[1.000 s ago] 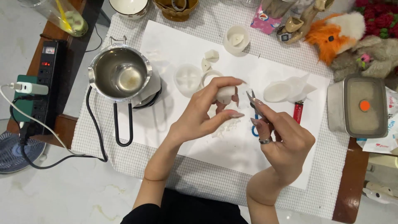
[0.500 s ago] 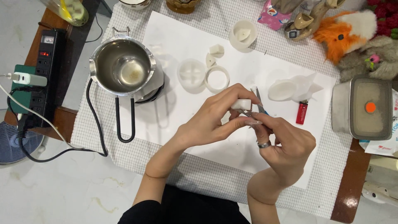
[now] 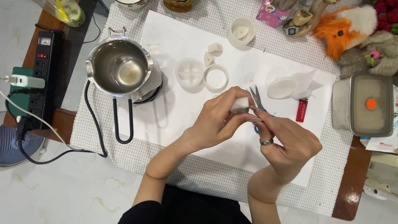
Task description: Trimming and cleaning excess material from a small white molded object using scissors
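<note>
left hand (image 3: 215, 120) now turned the white wax piece (image 3: 240, 103), scissors (image 3: 257, 99) brought against it

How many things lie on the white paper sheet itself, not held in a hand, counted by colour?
White or translucent: 6 (round mould, small wax piece, wax shard, round disc, ring, crumpled mould)
Red: 1 (lighter)
Total: 7
</note>
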